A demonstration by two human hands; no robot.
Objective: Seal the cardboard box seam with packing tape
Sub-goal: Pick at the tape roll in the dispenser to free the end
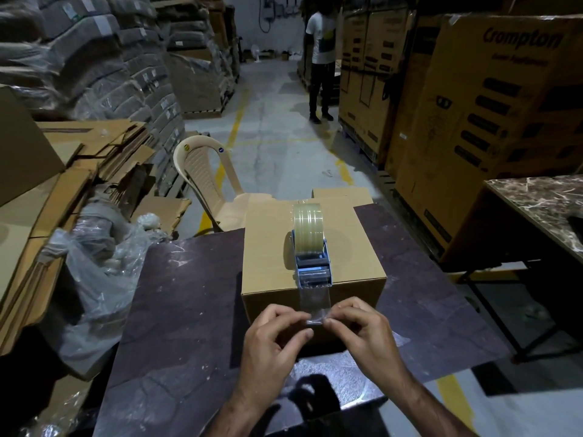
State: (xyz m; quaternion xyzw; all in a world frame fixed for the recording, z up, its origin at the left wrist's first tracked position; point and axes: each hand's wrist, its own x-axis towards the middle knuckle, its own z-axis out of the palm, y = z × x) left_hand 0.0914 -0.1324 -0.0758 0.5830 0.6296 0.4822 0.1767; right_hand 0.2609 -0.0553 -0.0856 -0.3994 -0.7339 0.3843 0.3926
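Observation:
A closed cardboard box (271,247) stands on a dark table (176,310) in front of me. On its top lies a blue tape dispenser (312,263) with a roll of clear packing tape (308,217). A strip of tape (315,302) runs from the dispenser over the box's near edge and down its front. My left hand (274,339) and my right hand (362,332) each pinch the strip's free end against the front face, fingertips almost meeting.
A beige plastic chair (205,178) stands behind the table on the left. Flattened cartons (63,184) and plastic wrap (94,285) pile up at left. Large printed cartons (489,127) and a marble-topped table (542,203) are at right. A person (321,58) stands far down the aisle.

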